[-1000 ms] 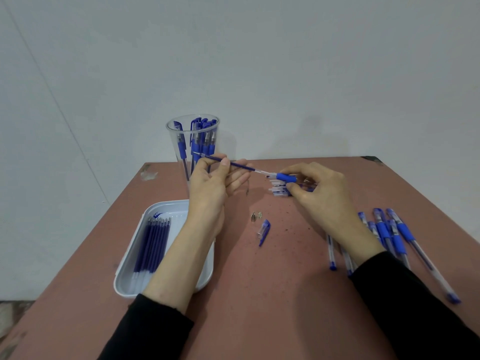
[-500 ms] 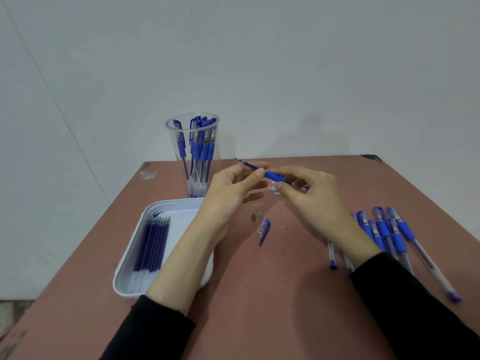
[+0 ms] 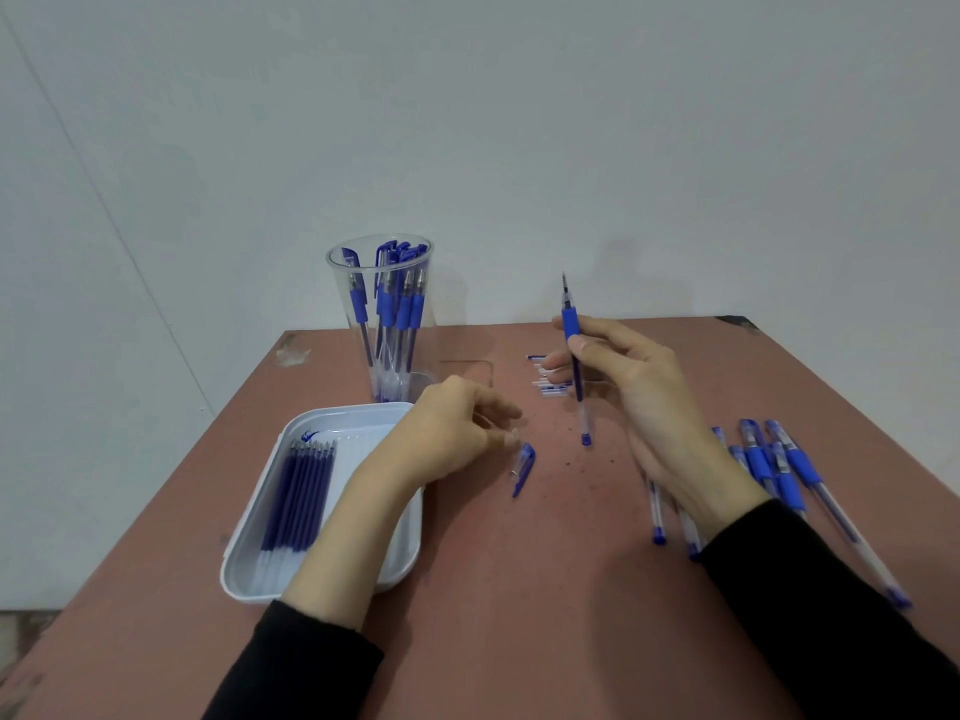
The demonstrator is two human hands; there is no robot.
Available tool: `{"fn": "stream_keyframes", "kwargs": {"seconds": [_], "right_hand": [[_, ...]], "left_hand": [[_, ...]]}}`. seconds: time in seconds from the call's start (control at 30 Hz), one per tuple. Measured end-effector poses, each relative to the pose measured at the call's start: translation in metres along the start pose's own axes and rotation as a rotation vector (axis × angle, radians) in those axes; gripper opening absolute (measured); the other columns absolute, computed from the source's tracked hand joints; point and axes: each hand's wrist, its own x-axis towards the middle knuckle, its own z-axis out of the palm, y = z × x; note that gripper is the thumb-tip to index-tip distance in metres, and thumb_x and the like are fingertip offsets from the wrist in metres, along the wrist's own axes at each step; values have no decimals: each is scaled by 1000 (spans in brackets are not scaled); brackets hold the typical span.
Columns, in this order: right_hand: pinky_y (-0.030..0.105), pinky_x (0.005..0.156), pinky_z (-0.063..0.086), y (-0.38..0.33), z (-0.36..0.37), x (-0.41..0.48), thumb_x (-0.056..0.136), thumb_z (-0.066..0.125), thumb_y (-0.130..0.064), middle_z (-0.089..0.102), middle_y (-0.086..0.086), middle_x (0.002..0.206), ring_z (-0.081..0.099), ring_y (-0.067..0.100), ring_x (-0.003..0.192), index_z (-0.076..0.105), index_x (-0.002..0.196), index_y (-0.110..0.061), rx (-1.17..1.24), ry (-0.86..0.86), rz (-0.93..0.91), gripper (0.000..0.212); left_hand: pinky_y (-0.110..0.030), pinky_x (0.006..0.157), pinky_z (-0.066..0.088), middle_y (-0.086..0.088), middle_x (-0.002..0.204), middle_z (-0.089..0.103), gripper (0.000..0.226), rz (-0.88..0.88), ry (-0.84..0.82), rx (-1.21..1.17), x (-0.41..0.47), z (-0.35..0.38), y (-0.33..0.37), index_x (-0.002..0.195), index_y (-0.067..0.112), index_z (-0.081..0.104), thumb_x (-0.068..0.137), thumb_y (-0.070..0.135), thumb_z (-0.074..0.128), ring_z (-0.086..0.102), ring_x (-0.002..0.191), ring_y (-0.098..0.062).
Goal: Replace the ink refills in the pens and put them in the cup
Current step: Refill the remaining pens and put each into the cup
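The reddish table (image 3: 519, 589) runs away from me towards a plain wall. At its 8 o'clock sits a white tray (image 3: 244, 579), with a row of blue refills (image 3: 298, 496) lying side by side along its left half, tips pointing to 12. At 11 o'clock, just beyond the tray, the clear cup (image 3: 372, 330) stands upright, holding a bunch of capped pens (image 3: 402, 309). The person's left hand (image 3: 452, 428) reaches across the tray's far right corner, palm down, fingers curled towards 3 o'clock. Something tiny shows at the fingertips, but from here I cannot tell whether the hand pinches it or only touches it. Just beside those fingertips, at their 5 o'clock, a loose blue cap (image 3: 522, 467) lies on the table. Past the centre, towards 12, a little heap of short pieces (image 3: 550, 381) lies flat. The right hand (image 3: 639, 402), well apart from the left, pinches one pen (image 3: 578, 392) between thumb and fingers and holds it nearly upright, bare tip at 12 and blue end plug at 6. At 3 o'clock, partly hidden under the right forearm, a scatter of loose pens (image 3: 779, 475) lies on the table, their ends pointing to about 5 o'clock
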Motion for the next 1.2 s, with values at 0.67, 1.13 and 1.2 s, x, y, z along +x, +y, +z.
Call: {"fn": "stream_keyframes", "kwargs": {"seconds": [0.67, 1.13, 1.2], "right_hand": [[8, 66, 39, 8, 5, -3, 85, 67, -11, 59, -23, 60, 55, -1, 65, 71, 90, -37, -483, -19, -251, 26], [24, 74, 47, 13, 8, -7, 86, 66, -14, 60, -7, 85, 57, 9, 79, 73, 106, -29, -780, 57, -442, 26], [15, 68, 43, 14, 8, -5, 83, 69, -11, 56, -7, 83, 55, 7, 75, 72, 106, -25, -782, 75, -481, 27]], "left_hand": [[-20, 77, 55, -8, 85, 72, 15, 5, 295, -1138, -6, -15, 14, 99, 4, 68, 84, 2, 63, 69, 82, -14], [-17, 70, 54, -3, 77, 73, 12, -8, 248, -1004, -6, -10, 14, 93, 6, 70, 82, 3, 67, 69, 73, -9], [-16, 69, 54, -2, 76, 73, 11, -3, 243, -1024, -5, -10, 13, 93, 5, 69, 83, 2, 66, 69, 72, -8]]}}
